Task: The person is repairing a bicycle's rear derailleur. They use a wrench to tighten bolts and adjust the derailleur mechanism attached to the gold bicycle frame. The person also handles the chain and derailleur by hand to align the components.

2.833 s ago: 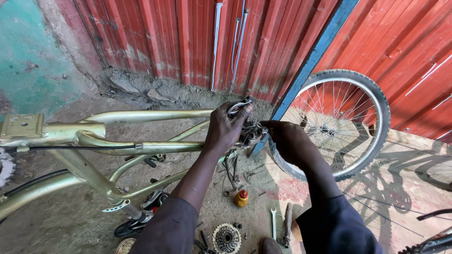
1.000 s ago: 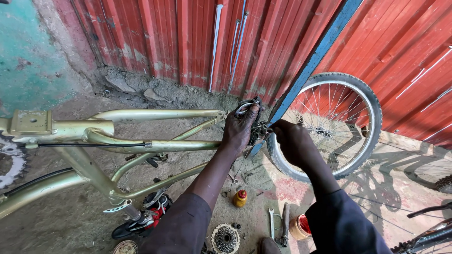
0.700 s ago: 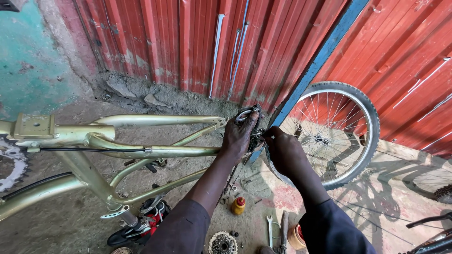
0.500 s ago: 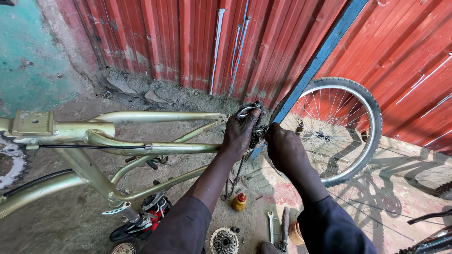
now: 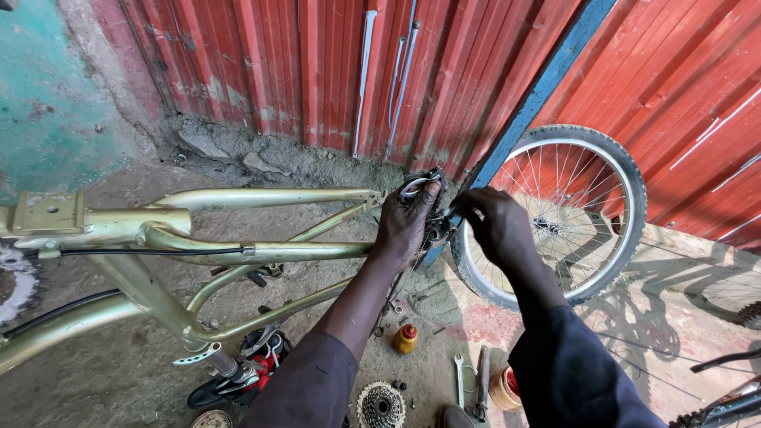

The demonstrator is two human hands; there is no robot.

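Red corrugated metal wall point(image 5: 317, 63) at back; a blue bar point(image 5: 539, 87) leans diagonally across it. Patch of teal-painted wall point(image 5: 40, 95) at far left. Loose spoked wheel point(image 5: 567, 214) with knobby tyre stands against the wall. On the dirt ground point(image 5: 119, 380): a small yellow bottle with red cap point(image 5: 406, 338), a gear cassette point(image 5: 380, 406), a spanner point(image 5: 459, 379), an orange tub point(image 5: 504, 388). Red and black pedal point(image 5: 258, 366) near the lower edge. Rubble point(image 5: 254, 162) along the wall base.
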